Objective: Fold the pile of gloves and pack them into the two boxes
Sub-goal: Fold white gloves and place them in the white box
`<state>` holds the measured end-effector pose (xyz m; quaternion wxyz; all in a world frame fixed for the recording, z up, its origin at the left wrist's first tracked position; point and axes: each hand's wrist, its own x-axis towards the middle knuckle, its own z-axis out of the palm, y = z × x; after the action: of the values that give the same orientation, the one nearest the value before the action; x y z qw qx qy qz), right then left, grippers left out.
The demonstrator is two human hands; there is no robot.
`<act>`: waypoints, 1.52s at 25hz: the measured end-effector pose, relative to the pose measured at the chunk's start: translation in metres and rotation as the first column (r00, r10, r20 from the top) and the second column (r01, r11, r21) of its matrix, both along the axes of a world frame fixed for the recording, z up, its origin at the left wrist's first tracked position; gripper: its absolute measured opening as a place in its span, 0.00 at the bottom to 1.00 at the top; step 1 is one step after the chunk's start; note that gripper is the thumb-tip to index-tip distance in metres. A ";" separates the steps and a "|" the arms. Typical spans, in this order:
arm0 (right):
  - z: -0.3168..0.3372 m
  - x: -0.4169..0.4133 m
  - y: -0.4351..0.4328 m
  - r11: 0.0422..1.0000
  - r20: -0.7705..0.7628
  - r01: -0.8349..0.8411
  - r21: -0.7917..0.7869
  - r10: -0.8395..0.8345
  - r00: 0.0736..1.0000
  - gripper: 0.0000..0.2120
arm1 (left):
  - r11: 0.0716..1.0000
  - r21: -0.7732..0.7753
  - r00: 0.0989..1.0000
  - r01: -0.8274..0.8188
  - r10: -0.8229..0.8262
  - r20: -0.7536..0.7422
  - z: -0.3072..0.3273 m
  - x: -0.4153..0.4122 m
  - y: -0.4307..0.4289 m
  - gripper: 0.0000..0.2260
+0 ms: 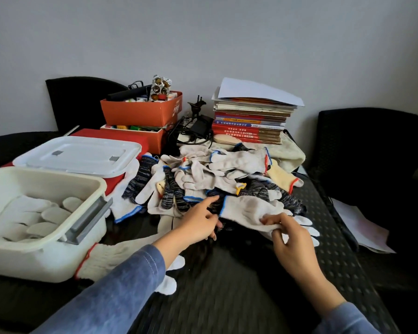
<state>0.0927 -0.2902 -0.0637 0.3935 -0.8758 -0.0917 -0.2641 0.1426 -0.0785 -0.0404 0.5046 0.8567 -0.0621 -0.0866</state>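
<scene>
Blue denim sleeves [121, 285] are seen nearest, stretched forward. A white knitted cotton glove with a blue cuff [246, 209] is pinched at its palm by the right grip [291, 239]. Its long axis runs left to right, cuff pointed left, where the left grip [198, 222], forefinger outstretched, is nearer; whether that grip holds anything cannot be told. Behind lies the heap of mixed work gloves [203, 174]; an open white plastic box [46, 259] stands far left.

One wide-angle view, worn on the person's head, faces forward and down over the counter [227, 297]. The left hand [197, 224] and right hand [291, 242] sit near the lens at lower centre; the wall [203, 32] stands far beyond them.
</scene>
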 end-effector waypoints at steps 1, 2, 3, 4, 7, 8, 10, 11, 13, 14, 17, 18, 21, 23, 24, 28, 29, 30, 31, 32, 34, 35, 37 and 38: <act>-0.002 -0.005 -0.003 1.000 -0.026 -0.002 0.007 0.003 1.000 0.17 | 0.997 -0.070 0.999 -0.041 0.040 -0.018 -0.002 0.000 -0.002 0.19; -0.005 -0.008 -0.006 1.000 -0.053 -0.006 0.012 0.006 0.999 0.20 | 0.986 -0.146 0.996 -0.083 0.076 -0.049 -0.003 -0.001 -0.005 0.17; -0.007 -0.010 -0.008 1.000 -0.079 -0.005 0.019 0.007 0.997 0.22 | 0.970 -0.214 0.991 -0.116 0.099 -0.088 -0.003 -0.002 -0.007 0.16; -0.009 -0.011 -0.009 1.000 -0.092 -0.006 0.026 0.008 0.996 0.23 | 0.957 -0.257 0.987 -0.137 0.110 -0.117 -0.002 -0.005 -0.009 0.15; -0.012 -0.015 -0.011 0.999 -0.091 0.017 0.050 -0.013 0.996 0.24 | 0.942 -0.290 0.979 -0.167 0.122 -0.164 0.002 -0.017 -0.009 0.16; -0.012 -0.016 -0.011 0.998 -0.080 0.035 0.054 -0.030 0.996 0.24 | 0.924 -0.335 0.970 -0.183 0.114 -0.214 0.005 -0.022 -0.008 0.16; -0.011 -0.018 -0.011 0.996 -0.047 0.085 0.030 -0.084 0.995 0.24 | 0.842 -0.503 0.941 -0.195 0.016 -0.338 0.013 -0.034 -0.003 0.10; -0.009 -0.020 -0.009 0.995 -0.018 0.102 -0.005 -0.102 0.995 0.24 | 0.820 -0.547 0.931 -0.170 -0.048 -0.361 0.017 -0.042 0.001 0.07; -0.009 -0.024 -0.005 0.988 0.048 0.105 -0.112 -0.101 0.994 0.23 | 0.882 -0.469 0.926 -0.037 -0.146 -0.348 0.019 -0.058 0.009 0.05; -0.010 -0.025 -0.004 0.980 0.072 0.100 -0.173 -0.088 0.994 0.22 | 0.926 -0.374 0.916 0.061 -0.201 -0.348 0.018 -0.068 0.013 0.03; -0.015 -0.025 -0.003 0.962 0.047 0.106 -0.253 -0.097 0.994 0.22 | 0.936 -0.135 0.819 0.325 -0.350 -0.455 0.017 -0.090 0.026 0.05; -0.016 -0.025 -0.003 0.959 0.034 0.123 -0.254 -0.119 0.992 0.23 | 0.915 -0.103 0.776 0.389 -0.386 -0.499 0.019 -0.094 0.031 0.08; -0.010 -0.032 0.004 0.946 0.054 0.196 -0.257 -0.189 0.981 0.21 | 0.873 -0.024 0.725 0.488 -0.420 -0.545 0.033 -0.099 0.042 0.13; -0.006 -0.042 0.015 0.938 0.098 0.195 -0.286 -0.174 0.980 0.17 | 0.932 0.028 0.844 0.362 -0.315 -0.433 0.034 -0.091 0.041 0.12; -0.007 -0.047 0.021 0.927 0.121 0.179 -0.330 -0.147 0.982 0.14 | 0.969 0.045 0.926 0.242 -0.216 -0.311 0.031 -0.084 0.039 0.11; -0.027 -0.066 0.050 0.813 -0.011 0.075 -0.578 -0.100 0.995 0.19 | 0.878 0.388 0.859 -0.280 0.050 0.509 0.018 -0.042 0.037 0.06; -0.031 -0.067 0.054 0.786 -0.059 0.043 -0.617 -0.100 0.993 0.22 | 0.827 0.447 0.776 -0.342 -0.021 0.631 0.015 -0.031 0.039 0.08; -0.034 -0.066 0.057 0.766 -0.080 0.014 -0.643 -0.085 0.993 0.23 | 0.790 0.495 0.729 -0.360 -0.093 0.679 0.013 -0.020 0.042 0.11; -0.034 -0.065 0.057 0.756 -0.105 -0.023 -0.654 -0.061 0.993 0.23 | 0.756 0.546 0.713 -0.359 -0.155 0.684 0.012 -0.009 0.044 0.13; -0.033 -0.064 0.055 0.750 -0.136 -0.071 -0.658 -0.026 0.990 0.24 | 0.699 0.620 0.717 -0.356 -0.221 0.661 0.009 0.002 0.048 0.13; -0.027 -0.060 0.050 0.757 -0.204 -0.172 -0.630 0.053 0.978 0.27 | 0.509 0.772 0.709 -0.380 -0.376 0.597 0.006 0.017 0.052 0.11; -0.023 -0.059 0.048 0.762 -0.243 -0.226 -0.606 0.093 0.966 0.30 | 0.442 0.799 0.689 -0.408 -0.425 0.587 0.005 0.023 0.053 0.09; -0.017 -0.057 0.043 0.751 -0.291 -0.303 -0.587 0.154 0.944 0.33 | 0.413 0.792 0.649 -0.450 -0.457 0.608 0.008 0.029 0.052 0.07; -0.015 -0.055 0.042 0.749 -0.301 -0.326 -0.577 0.176 0.937 0.33 | 0.419 0.790 0.660 -0.448 -0.441 0.609 0.011 0.031 0.052 0.05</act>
<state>0.0378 -0.2481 -0.0788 0.1246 -0.9595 -0.2449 -0.0616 0.1732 -0.0267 -0.0292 -0.1166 0.9370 -0.2049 0.2576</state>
